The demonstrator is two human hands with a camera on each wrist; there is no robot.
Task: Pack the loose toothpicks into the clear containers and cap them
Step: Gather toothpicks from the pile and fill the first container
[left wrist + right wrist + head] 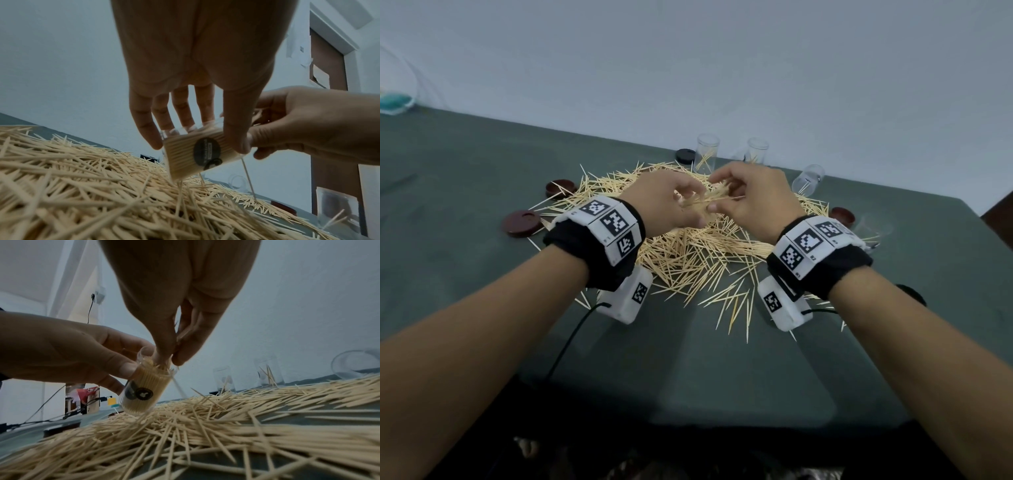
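A large pile of loose toothpicks [695, 253] [102, 186] [226, 426] covers the middle of the dark green table [482, 178]. Just above the pile, my left hand [678, 205] [193, 129] [123, 378] grips a clear container [197, 152] [144, 389] with a black sticker, tilted and packed with toothpicks. My right hand [736, 198] [172, 358] [255, 138] pinches a few toothpicks at the container's open mouth. A couple of toothpicks hang beside the container. In the head view the hands hide most of the container.
Two upright clear containers [707, 150] [756, 150] with a few toothpicks stand at the back, and a third [808, 180] lies tipped at the right. Brown caps [522, 222] [560, 188] [842, 216] and a black cap [685, 156] ring the pile. The wall runs close behind.
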